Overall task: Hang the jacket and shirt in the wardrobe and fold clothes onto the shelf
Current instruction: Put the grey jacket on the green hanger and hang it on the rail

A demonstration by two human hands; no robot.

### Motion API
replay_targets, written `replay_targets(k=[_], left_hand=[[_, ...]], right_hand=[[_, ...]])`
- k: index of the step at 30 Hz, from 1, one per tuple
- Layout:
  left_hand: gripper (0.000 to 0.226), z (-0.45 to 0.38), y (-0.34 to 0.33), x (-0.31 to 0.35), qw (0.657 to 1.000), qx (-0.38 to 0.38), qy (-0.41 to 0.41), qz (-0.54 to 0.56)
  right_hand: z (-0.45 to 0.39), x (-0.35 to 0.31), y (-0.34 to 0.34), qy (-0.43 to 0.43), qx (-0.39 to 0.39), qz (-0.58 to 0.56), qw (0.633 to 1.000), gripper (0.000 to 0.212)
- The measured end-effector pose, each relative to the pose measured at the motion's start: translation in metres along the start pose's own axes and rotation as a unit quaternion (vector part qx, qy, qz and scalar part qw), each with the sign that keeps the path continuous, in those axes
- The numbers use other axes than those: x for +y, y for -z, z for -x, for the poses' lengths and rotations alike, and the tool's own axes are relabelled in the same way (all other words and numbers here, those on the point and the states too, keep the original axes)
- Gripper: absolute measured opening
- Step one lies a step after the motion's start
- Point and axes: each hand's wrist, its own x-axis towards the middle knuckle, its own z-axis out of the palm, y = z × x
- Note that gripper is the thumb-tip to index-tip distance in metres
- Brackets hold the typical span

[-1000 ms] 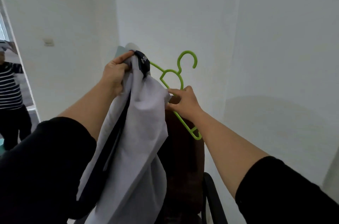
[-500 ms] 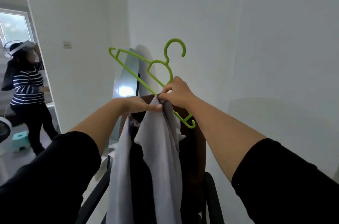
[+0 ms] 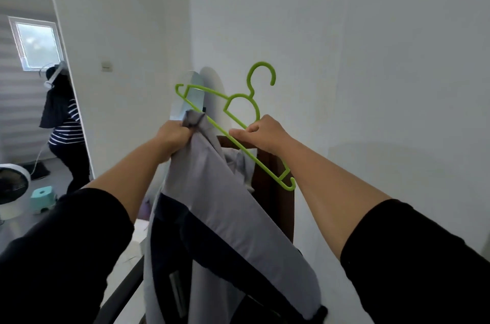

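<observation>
- Plain white walls (image 3: 344, 31) fill most of the view; inside corner runs vertically up centre-left.
- L side: doorway opening into a 2nd room w/ a small bright window (image 3: 37, 42) and pale striped blinds beside it.
- In that room: a person in a navy-and-white striped top (image 3: 65, 127) and dark trousers, turned away, something white held up near the head.
- Floor there pale grey; round white fan (image 3: 12, 188) at far L edge, small mint-green plastic stool (image 3: 43, 197) just beside it.
- White wall switch plate (image 3: 106, 67) on wall between doorway and corner.
- Oval-topped mirror (image 3: 191, 100) leans in the corner, behind the hanger.
- Dark brown wooden panel (image 3: 273, 191) stands upright below the R hand, against the wall; black bar runs diagonally at bottom.
- Left hand (image 3: 173, 135): fingers curled tight, gripping bunched top edge of the light grey jacket with navy panels (image 3: 212, 204).
- Jacket hangs down from that fist, mid-frame, touching the hanger's lower bar; not threaded onto it as far as visible.
- Right hand (image 3: 262, 132): thumb + fingers pinching the bright lime-green plastic clothes hanger (image 3: 236, 116) at its sloping arm, hook up, hanger tilted down to R.
- Both forearms bare, black sleeves pushed up.
</observation>
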Motion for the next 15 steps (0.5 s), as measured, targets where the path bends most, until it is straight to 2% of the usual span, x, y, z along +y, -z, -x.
replay_targets(k=[2,3,5,6,11,13,15], left_hand=[[0.032,0.004,-0.004,0.007,0.997,0.065,0.051,0.004],[0.028,0.005,-0.008,0.011,0.995,0.064,0.069,0.035],[0.021,0.011,-0.016,0.025,0.986,0.024,0.094,0.132],[0.026,0.013,-0.021,0.031,0.978,0.011,0.108,0.177],[0.028,0.034,-0.044,0.051,0.933,-0.022,0.135,0.334],[0.021,0.039,-0.049,0.054,0.917,-0.049,0.132,0.374],[0.013,0.043,-0.049,0.054,0.924,-0.073,0.132,0.352]], right_hand=[[0.002,-0.001,0.0,0.006,-0.011,-0.022,1.0,0.065],[0.002,-0.003,-0.001,0.013,-0.016,-0.031,0.999,0.066],[0.004,-0.009,-0.002,0.024,-0.027,-0.037,0.999,0.058],[0.005,-0.011,-0.003,0.032,-0.035,-0.035,0.998,0.056],[0.007,-0.007,-0.018,0.029,-0.041,-0.036,0.998,0.071],[0.006,-0.003,-0.019,0.038,-0.046,-0.007,0.998,0.06],[0.007,-0.002,-0.016,0.044,-0.032,0.048,0.997,0.042]])
